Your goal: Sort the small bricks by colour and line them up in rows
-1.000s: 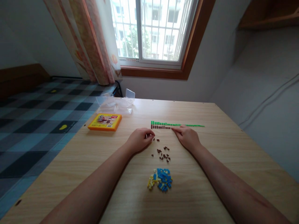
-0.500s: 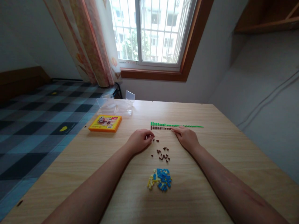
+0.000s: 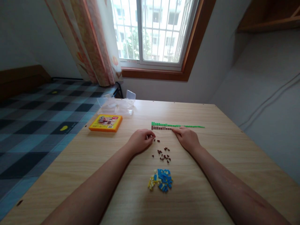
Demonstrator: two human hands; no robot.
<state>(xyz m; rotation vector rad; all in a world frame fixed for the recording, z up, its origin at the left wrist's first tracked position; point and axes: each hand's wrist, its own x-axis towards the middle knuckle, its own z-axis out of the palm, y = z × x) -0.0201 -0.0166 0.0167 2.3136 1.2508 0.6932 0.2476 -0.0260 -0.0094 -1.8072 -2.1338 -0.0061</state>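
Note:
My left hand (image 3: 140, 140) rests on the wooden table (image 3: 225, 156) with its fingers curled into a pinch; what they hold is too small to name. My right hand (image 3: 186, 137) lies beside it, fingertips pressed together at the right end of a short row of brown bricks (image 3: 161, 127). Behind that runs a longer row of green bricks (image 3: 178, 125). Loose brown bricks (image 3: 164, 154) are scattered between my hands. A pile of blue and yellow bricks (image 3: 161, 182) lies nearer to me.
An orange box (image 3: 106, 122) lies at the table's left side, with a clear plastic container (image 3: 117, 104) behind it. A bed with a checked cover (image 3: 35, 125) stands to the left. A window and curtain are behind the table.

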